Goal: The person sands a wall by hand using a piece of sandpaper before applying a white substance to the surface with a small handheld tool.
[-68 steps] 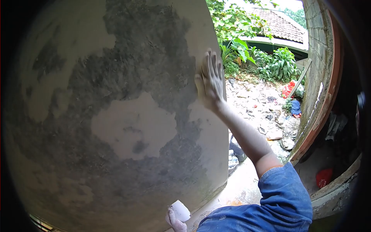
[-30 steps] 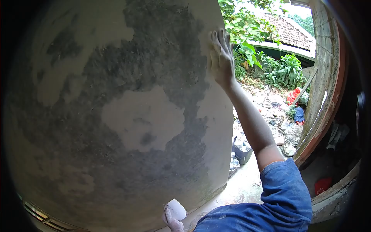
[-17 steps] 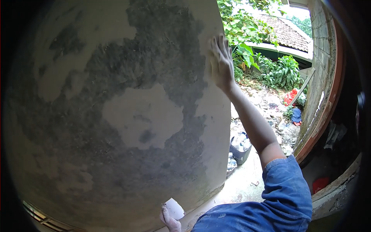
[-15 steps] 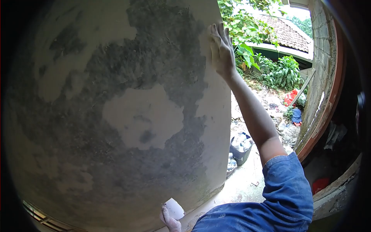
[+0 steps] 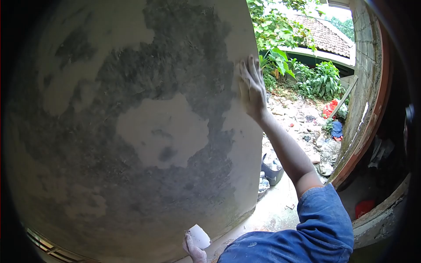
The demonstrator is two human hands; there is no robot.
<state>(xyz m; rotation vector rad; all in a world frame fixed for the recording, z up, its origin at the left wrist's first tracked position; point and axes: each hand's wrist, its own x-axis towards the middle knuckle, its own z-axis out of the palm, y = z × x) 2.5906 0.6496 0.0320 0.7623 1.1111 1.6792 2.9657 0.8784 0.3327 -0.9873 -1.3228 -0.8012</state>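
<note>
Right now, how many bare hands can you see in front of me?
2. The right hand is up against the patchy wall, near its outer edge. The left hand is low in the view, holding a white flat piece.

so the wall [image 5: 162, 131] stands upright, patchy as heck, dark grey blotches mixed with smooth pale areas, with the right grip [image 5: 253, 90] laid flat near its outer edge. the white piece [image 5: 200, 237] is thin with a dark-specked edge, held tilted in the left grip [image 5: 194, 250], low by the wall.
</note>
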